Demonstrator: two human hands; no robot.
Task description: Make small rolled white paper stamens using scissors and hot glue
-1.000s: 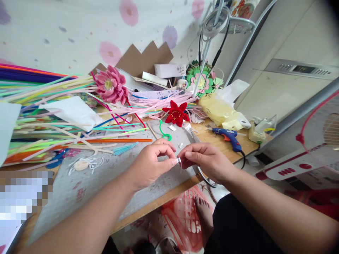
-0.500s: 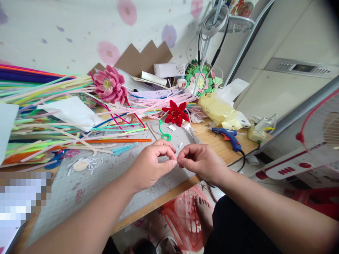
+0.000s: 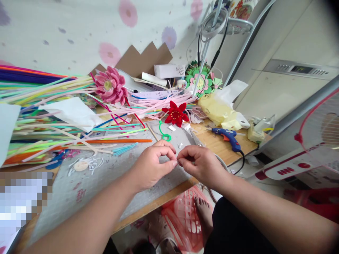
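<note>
My left hand and my right hand meet fingertip to fingertip over the grey cutting mat. Each pinches with thumb and forefinger; whatever lies between the tips is too small or too hidden to name. Just beyond them on the mat is a green pipe cleaner, its near end curled into a ring. A red fuzzy flower with pointed petals lies behind it. Small white scraps are scattered nearby.
Bundles of coloured pipe cleaners cover the left and back. A pink flower sits among them. To the right are a blue glue gun, a yellow plastic package and a power strip. The wooden table edge runs in front.
My right hand has turned slightly, its fingertips shifting a little at the pinch. My left hand stays nearly still, and the things on the table have not moved.
</note>
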